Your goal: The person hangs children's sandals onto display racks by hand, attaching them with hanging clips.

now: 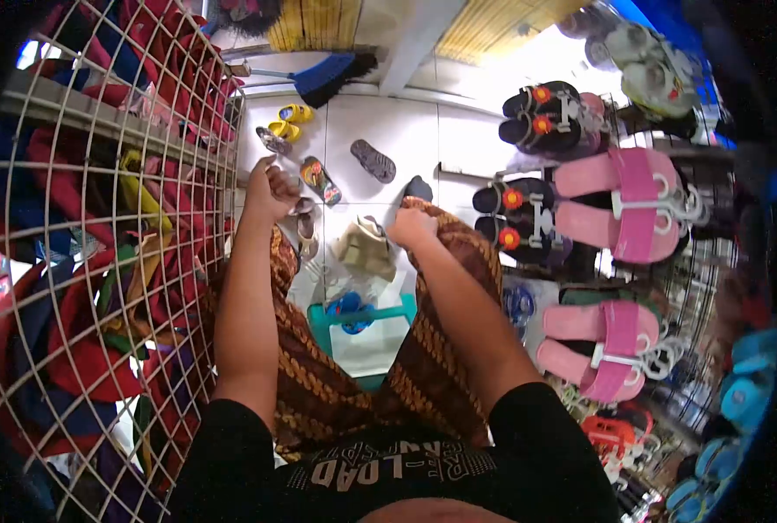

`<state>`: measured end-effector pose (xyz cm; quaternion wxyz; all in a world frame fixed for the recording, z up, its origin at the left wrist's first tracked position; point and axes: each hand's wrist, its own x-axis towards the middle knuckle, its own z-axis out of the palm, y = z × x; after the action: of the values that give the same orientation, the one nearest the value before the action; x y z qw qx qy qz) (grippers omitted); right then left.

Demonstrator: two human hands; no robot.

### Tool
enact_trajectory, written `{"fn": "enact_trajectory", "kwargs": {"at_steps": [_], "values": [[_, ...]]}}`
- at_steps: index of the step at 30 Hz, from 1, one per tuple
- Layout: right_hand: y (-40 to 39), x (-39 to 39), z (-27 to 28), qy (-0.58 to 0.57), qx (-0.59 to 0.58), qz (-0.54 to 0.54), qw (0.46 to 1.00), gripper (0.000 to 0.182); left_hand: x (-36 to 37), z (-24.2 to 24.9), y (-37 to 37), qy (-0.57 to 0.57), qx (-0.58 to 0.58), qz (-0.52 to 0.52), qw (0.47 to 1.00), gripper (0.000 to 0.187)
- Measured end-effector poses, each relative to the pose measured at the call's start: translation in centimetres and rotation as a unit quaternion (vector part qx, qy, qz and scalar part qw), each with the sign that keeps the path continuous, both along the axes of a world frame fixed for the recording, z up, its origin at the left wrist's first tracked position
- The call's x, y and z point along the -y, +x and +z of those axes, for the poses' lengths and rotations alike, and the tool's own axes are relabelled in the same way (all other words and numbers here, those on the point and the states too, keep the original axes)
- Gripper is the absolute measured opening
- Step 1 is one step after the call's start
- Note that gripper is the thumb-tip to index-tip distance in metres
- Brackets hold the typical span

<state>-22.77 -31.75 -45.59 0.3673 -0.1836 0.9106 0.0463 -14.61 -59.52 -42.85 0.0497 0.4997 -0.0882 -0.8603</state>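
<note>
Both hands closed, each gripping something small.
Left hand (271, 187) fisted on a small sandal (302, 207) beside the wire rack (101, 261); right hand (412, 227) curled shut, resting on batik-clad knee (458, 253), touching beige item (366, 248) above the teal stool (366, 318).

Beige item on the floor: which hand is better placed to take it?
Probably the right hand: it is just beside the beige item. The left hand is curled shut and farther away, near the wire rack.
</note>
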Motion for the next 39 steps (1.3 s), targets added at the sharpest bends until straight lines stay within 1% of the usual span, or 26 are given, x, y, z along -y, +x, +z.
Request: {"fn": "enact_trajectory", "kwargs": {"at_steps": [2, 5, 8, 9, 12, 13, 14, 15, 18, 20, 21, 23, 25, 27, 29, 32, 33, 36, 37, 39], "values": [[-0.7, 1.5, -2.0, 0.025, 0.036, 0.01, 0.999, 0.05, 0.6, 0.9, 0.1, 0.058, -0.067, 0.011, 0.996, 0.048], [-1.4, 3.4, -5.7, 0.032, 0.061, 0.03, 0.997, 0.05, 1.6, 2.6, 0.5, 0.0, -0.107, 0.044, 0.993, 0.048], [-1.2, 5.2, -10.0, 0.013, 0.08, 0.032, 0.996, 0.049, 1.0, 2.5, 0.8, 0.022, -0.118, 0.094, 0.988, 0.045], [-1.1, 5.7, -10.9, 0.006, 0.089, 0.028, 0.996, 0.049, 0.3, 3.7, 0.4, 0.009, -0.078, 0.082, 0.994, 0.045], [-0.3, 6.3, -15.6, -0.009, 0.118, -0.011, 0.993, 0.047, -0.1, 4.1, 0.2, 0.032, -0.104, 0.068, 0.992, 0.045], [0.0, 6.1, -17.3, -0.011, 0.125, -0.024, 0.992, 0.047, -0.1, 4.4, 0.1, -0.016, -0.083, 0.069, 0.994, 0.045], [0.1, 5.9, -19.1, -0.014, 0.131, -0.036, 0.991, 0.046, 0.1, 4.1, 0.1, -0.019, -0.077, 0.078, 0.994, 0.045], [0.4, 5.7, -20.8, -0.016, 0.126, -0.076, 0.989, 0.042, 0.3, 3.7, 0.1, -0.023, -0.072, 0.088, 0.993, 0.046], [0.7, 5.2, -25.9, -0.099, 0.099, -0.182, 0.973, 0.033, 0.0, 3.7, -0.2, -0.032, -0.043, 0.106, 0.993, 0.047], [0.2, 6.5, -27.1, -0.143, 0.062, -0.187, 0.97, 0.029, -0.1, 3.9, -0.4, -0.032, -0.021, 0.116, 0.992, 0.047], [-0.5, 7.4, -27.8, -0.165, 0.042, -0.189, 0.967, 0.027, -0.1, 3.6, -0.2, -0.046, -0.03, 0.117, 0.992, 0.046], [-1.9, 9.6, -29.4, -0.223, -0.043, -0.138, 0.964, 0.026, 0.1, 3.2, 0.1, -0.055, -0.031, 0.122, 0.99, 0.046], [-4.3, 12.8, -28.0, -0.2, -0.206, -0.088, 0.954, 0.031, 0.0, 3.3, 0.2, -0.059, -0.018, 0.131, 0.989, 0.046], [-7.4, 15.0, -27.8, -0.137, -0.273, -0.103, 0.946, 0.056, -0.1, 3.3, 0.2, -0.058, 0.0, 0.13, 0.99, 0.047], [-9.9, 16.0, -25.1, -0.032, -0.198, -0.149, 0.968, 0.087, -0.2, 3.3, 0.6, -0.064, 0.009, 0.116, 0.991, 0.047], [-11.7, 13.8, -25.9, 0.067, -0.071, -0.115, 0.989, 0.102, -0.1, 3.1, 0.9, -0.065, 0.001, 0.119, 0.991, 0.046], [-11.8, 12.7, -27.0, 0.075, -0.049, -0.105, 0.99, 0.107, -0.2, 3.0, 0.9, -0.069, -0.001, 0.116, 0.991, 0.046], [-10.1, 9.9, -29.0, 0.008, -0.009, -0.155, 0.988, 0.108, -0.2, 3.0, 0.8, -0.078, -0.006, 0.112, 0.991, 0.046], [-9.9, 9.6, -30.0, -0.045, 0.035, -0.234, 0.971, 0.109, -0.2, 3.2, 0.7, -0.079, -0.002, 0.115, 0.99, 0.045], [-10.0, 9.3, -31.5, -0.149, 0.12, -0.382, 0.904, 0.111, -0.4, 3.3, 0.7, -0.079, -0.002, 0.115, 0.99, 0.045]]}}
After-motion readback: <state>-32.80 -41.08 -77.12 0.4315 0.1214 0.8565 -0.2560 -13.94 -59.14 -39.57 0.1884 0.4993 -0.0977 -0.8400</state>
